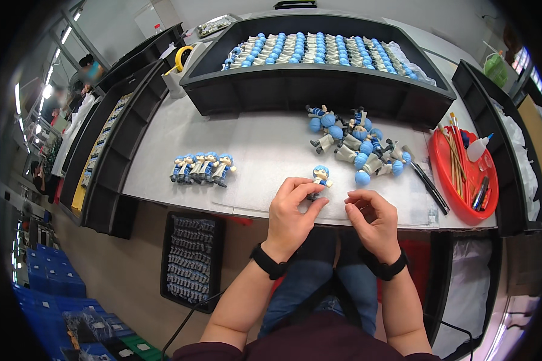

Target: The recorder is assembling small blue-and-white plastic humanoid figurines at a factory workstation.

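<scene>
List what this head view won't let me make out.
Head view:
Nearest figurine: part of its legs, hidden by the left hand.
Heaped figurines: exact count, hidden by overlap.
Figurines in the lower tray: faces, too small.
Distant person: details, blurred.
Maroon shirt: rest cut off by the lower edge.

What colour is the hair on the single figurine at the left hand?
The figurine's hair is light blue; the head view shows it best.
</scene>
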The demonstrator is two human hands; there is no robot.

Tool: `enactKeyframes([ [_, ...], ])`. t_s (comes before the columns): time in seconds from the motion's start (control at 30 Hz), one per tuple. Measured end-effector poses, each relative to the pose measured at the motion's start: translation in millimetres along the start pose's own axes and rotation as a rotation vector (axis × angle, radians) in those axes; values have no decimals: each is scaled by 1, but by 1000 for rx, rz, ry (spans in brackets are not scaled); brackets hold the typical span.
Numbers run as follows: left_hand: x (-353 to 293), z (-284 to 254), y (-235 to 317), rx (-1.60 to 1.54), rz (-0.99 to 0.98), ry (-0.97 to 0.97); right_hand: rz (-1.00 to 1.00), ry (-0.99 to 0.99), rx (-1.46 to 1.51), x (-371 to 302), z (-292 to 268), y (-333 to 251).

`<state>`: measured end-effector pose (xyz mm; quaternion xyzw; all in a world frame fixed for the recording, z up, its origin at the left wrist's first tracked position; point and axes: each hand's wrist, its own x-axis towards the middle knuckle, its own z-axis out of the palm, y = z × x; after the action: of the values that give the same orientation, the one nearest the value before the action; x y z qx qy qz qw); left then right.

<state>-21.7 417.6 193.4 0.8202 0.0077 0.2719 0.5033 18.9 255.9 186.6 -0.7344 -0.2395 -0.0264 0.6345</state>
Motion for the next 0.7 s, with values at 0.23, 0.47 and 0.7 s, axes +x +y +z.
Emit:
enactKeyframes([
  [0.23, -1, 1, -2, 6, 10, 23, 10, -2, 7, 0, -1, 2],
  [0.47, -1, 0, -2, -9, 20, 44, 9, -10, 13, 0, -1, 1],
  [0.7, 1, -10, -1, 13, 3, 36, 5, -7, 10, 0, 0, 0],
])
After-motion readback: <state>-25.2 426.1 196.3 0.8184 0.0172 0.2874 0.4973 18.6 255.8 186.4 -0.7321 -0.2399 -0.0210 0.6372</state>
